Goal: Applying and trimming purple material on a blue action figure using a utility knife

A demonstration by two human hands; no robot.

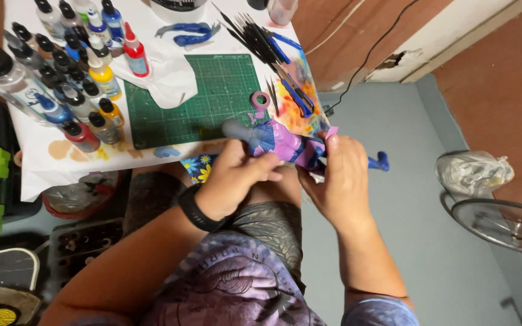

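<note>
While the left hand [232, 181] gripped the toy figure [285, 143] above the lap, just off the table's [37, 172] edge, the right hand [338, 181] pinched purple tape [331, 132] onto it; pressing edges flat seemed wise.

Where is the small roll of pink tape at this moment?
In the head view, the pink tape roll stands at the green cutting mat's right edge, just above the left hand.

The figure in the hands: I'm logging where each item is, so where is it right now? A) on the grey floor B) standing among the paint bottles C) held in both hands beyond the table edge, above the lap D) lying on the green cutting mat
C: the left hand and right hand both grip the tape-wrapped figure, off the green cutting mat.
</note>
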